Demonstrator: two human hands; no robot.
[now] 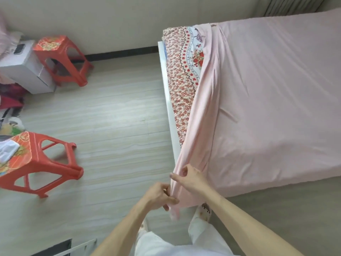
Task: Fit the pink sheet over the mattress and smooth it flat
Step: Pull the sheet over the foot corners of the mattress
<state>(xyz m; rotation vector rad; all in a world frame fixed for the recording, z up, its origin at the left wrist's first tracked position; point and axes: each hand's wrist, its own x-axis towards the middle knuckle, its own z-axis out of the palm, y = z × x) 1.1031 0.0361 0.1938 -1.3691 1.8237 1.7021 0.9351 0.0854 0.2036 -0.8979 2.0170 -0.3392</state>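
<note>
At the bed's near left corner, my left hand point(160, 195) and right hand point(190, 179) both pinch the bunched hem of the pink sheet point(267, 98). The sheet covers most of the mattress point(180, 80), but the floral left edge shows uncovered. The cloth looks light, soft and limp, best gripped at the hem.

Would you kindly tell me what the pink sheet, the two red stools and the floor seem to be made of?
The pink sheet: soft matte fabric, perhaps cotton; it drapes and creases. The near red stool and the far red stool: moulded plastic, glossy, judging by one-piece legs and highlights. The floor: wood-grain planks with a faint sheen, likely laminate or vinyl; I cannot tell which.
</note>
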